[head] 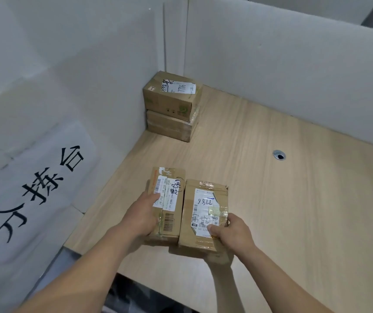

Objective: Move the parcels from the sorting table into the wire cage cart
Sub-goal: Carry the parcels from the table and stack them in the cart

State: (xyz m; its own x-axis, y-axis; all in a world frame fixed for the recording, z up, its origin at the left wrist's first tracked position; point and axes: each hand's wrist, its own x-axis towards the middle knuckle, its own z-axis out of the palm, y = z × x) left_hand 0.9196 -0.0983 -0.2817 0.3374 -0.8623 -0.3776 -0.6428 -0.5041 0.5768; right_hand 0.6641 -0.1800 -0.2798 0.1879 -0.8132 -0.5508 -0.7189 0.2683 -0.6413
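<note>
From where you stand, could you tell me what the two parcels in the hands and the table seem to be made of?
Left parcel and right parcel: brown corrugated cardboard, matte, with glossy clear tape and white paper labels. Table: pale wood-grain top, smooth, probably laminate rather than solid wood.

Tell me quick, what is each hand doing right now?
Left hand: holding the left parcel, thumb on its label.
Right hand: holding the right parcel at its near corner.

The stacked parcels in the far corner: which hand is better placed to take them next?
Probably the left hand: the stacked parcels stand against the left wall, nearer its side. But both hands already hold parcels, the right hand too.
</note>
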